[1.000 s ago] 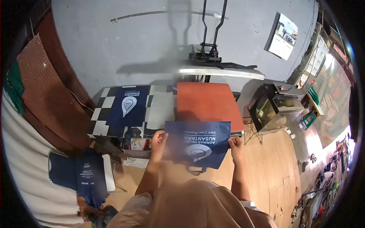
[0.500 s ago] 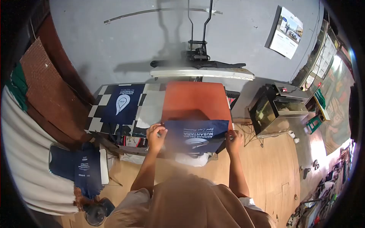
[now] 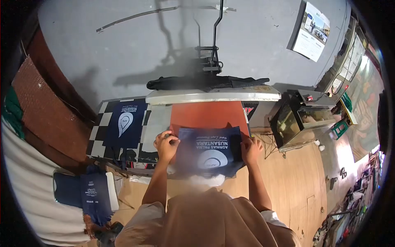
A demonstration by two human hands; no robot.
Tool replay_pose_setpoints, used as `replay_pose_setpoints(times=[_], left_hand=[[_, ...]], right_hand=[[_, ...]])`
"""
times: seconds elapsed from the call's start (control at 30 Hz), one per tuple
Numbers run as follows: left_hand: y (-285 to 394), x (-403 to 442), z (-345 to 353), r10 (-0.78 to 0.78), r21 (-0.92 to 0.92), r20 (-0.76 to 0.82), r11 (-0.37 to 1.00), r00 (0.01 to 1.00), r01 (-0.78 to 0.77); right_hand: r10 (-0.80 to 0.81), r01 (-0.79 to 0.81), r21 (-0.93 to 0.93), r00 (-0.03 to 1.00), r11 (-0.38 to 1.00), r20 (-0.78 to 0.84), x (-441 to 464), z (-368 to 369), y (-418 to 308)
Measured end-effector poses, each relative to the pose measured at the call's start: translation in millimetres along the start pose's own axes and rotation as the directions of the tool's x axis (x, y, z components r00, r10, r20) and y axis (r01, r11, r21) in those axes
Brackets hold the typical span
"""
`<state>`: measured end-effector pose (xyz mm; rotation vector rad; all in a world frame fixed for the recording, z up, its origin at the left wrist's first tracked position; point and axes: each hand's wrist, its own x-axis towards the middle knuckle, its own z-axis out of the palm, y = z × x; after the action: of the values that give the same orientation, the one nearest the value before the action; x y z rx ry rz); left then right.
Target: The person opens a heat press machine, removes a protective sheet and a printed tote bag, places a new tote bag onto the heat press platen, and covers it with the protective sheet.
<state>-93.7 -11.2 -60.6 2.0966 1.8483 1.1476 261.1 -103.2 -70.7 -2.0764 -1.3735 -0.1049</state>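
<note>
A navy fabric bag [image 3: 207,142] with white lettering and a round white logo lies on the orange-red pad [image 3: 205,114] of a heat press, its lower part reaching over the pad's front edge. My left hand [image 3: 166,146] is closed in a pinch at the bag's left edge. At the opposite edge, my right hand [image 3: 252,150] pinches the fabric between thumb and fingers. Behind the pad, the press's raised white upper plate [image 3: 214,97] hangs above its rear. Blur from the lens covers part of the bag's left side.
Another printed navy bag [image 3: 126,125] lies on the checkered table [image 3: 96,136] to the left. Below it, more navy fabric [image 3: 95,191] is draped over a seat. A glass tank [image 3: 306,119] stands right of the press, and a calendar [image 3: 311,33] hangs on the wall.
Both hands have drawn the bag flatter over the pad, and its logo shows more fully. The head view has tilted, so the upper plate appears lower and nearer.
</note>
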Motion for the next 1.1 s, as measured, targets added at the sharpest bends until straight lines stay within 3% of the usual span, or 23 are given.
replay_pose_setpoints(times=[0.4,0.47,0.57,0.63,0.77,1.0,1.1], left_hand=[[-13,51,36,-0.024,0.014,0.058,1.0,0.998,0.024],[-12,53,36,-0.015,0.028,0.074,1.0,0.997,0.013],[-7,53,35,-0.027,-0.012,-0.015,1.0,1.0,0.027],[-8,49,35,0.109,0.082,0.033,0.99,0.993,-0.111],[-4,41,29,0.126,0.135,0.047,0.982,0.991,-0.132],[1,-1,-10,0.046,0.073,0.039,0.996,0.998,-0.048],[-4,-35,-30,0.019,0.073,0.022,0.997,1.0,-0.021]], right_hand=[[-0.026,0.018,-0.158,0.998,0.987,-0.05,60,53,0],[0.031,-0.041,-0.164,0.998,0.986,-0.062,63,56,-4],[-0.041,0.028,-0.18,0.997,0.983,-0.072,57,42,-20],[-0.056,0.05,-0.196,0.998,0.979,-0.025,55,33,-26],[-0.076,0.085,-0.262,0.996,0.961,0.042,49,35,-17],[-0.165,0.15,-0.12,0.979,0.981,-0.119,9,6,-1],[-0.084,0.078,-0.069,0.993,0.995,-0.083,-11,-9,14]])
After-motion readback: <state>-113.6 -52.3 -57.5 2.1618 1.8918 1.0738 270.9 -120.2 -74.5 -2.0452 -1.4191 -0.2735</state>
